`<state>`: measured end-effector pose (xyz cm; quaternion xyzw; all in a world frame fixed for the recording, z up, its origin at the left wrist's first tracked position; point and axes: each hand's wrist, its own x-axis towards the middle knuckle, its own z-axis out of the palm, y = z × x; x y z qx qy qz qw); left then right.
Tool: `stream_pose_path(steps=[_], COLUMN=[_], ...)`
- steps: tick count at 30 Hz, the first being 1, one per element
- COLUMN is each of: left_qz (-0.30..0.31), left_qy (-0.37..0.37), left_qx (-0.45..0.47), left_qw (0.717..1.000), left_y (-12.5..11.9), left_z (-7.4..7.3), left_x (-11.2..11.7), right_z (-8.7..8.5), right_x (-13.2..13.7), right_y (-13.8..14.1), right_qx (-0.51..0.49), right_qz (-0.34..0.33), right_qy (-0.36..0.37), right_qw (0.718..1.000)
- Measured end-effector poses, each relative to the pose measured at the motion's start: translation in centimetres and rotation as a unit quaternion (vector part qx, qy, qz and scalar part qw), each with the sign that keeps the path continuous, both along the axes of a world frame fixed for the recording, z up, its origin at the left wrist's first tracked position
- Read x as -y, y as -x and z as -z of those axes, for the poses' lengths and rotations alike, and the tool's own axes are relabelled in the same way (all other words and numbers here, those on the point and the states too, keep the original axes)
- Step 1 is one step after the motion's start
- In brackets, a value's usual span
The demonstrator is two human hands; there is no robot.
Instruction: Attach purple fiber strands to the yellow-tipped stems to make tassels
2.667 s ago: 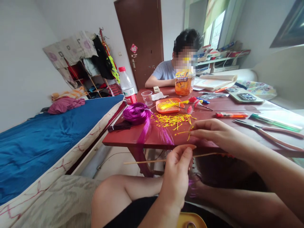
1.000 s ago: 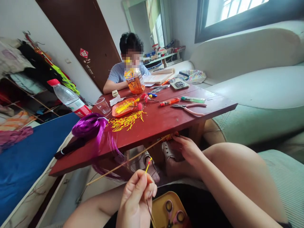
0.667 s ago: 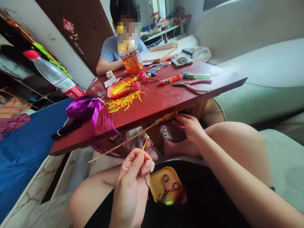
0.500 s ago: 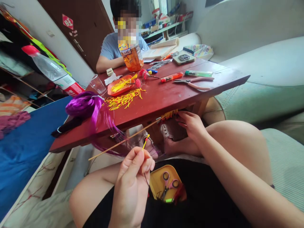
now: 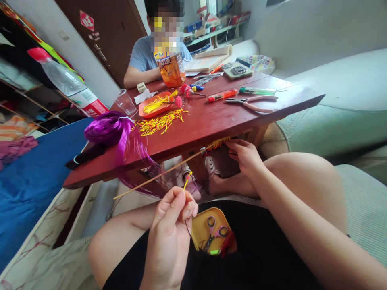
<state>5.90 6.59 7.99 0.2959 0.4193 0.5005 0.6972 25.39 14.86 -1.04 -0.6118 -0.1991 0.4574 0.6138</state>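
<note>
In the lower middle, my left hand point(image 5: 171, 229) is closed, thumb and finger pinching a short yellow strand point(image 5: 188, 180) with a reddish part near its tip. A dark thin thread hangs below those fingers. My right hand point(image 5: 246, 156) grips the far end of a thin wooden stick point(image 5: 157, 176), just below the table edge. Yellow fringe point(image 5: 219, 143) wraps the stick beside those fingers. The stick slants down to the left, its bare end beyond my left hand. On my lap a yellow tray point(image 5: 198, 225) holds scissors point(image 5: 213, 231) with pink handles.
The red-brown table point(image 5: 193, 129) carries loose yellow strands point(image 5: 160, 123), an orange dish point(image 5: 145, 113), purple fibre point(image 5: 105, 129), pliers point(image 5: 250, 104), pens and a drink bottle point(image 5: 171, 70). A person point(image 5: 140, 60) sits across. A sofa point(image 5: 332, 92) stands at the right.
The view has shifted slightly, so the table appears a little higher and further right. Both hands keep their holds on the strand and the stick.
</note>
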Motion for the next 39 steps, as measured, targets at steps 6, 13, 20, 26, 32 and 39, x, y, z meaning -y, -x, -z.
stream_pose_path(steps=[6, 13, 20, 26, 32, 39], left_qz=[0.001, 0.031, 0.016, 0.019, 0.014, 0.046], left_qy=[0.025, 0.041, 0.060, 0.074, 0.084, 0.081], left_qx=[0.004, 0.057, 0.190, 0.195, 0.201, 0.124], left_qw=[1.000, 0.997, 0.980, 0.978, 0.976, 0.988], left_y=[0.2, 0.9, 2.5, 3.4, 3.2, 3.1], left_z=[0.6, 1.8, 4.3, 5.9, 6.7, 7.2], left_x=[0.4, 1.0, 2.1, 2.9, 3.1, 3.5], right_z=[0.4, -1.1, -1.5, -0.3, -0.7, -2.2], right_x=[-0.5, 4.2, 12.5, 13.2, 13.4, 12.0], right_y=[0.6, 2.6, 9.0, 11.2, 11.6, 11.0], right_qx=[0.029, 0.118, -0.103, -0.218, -0.227, -0.207], right_qz=[-0.004, 0.088, -0.230, -0.233, -0.238, -0.262], right_qy=[-0.005, -0.068, -0.021, 0.067, 0.069, -0.017], right_qw=[1.000, 0.987, 0.967, 0.945, 0.942, 0.942])
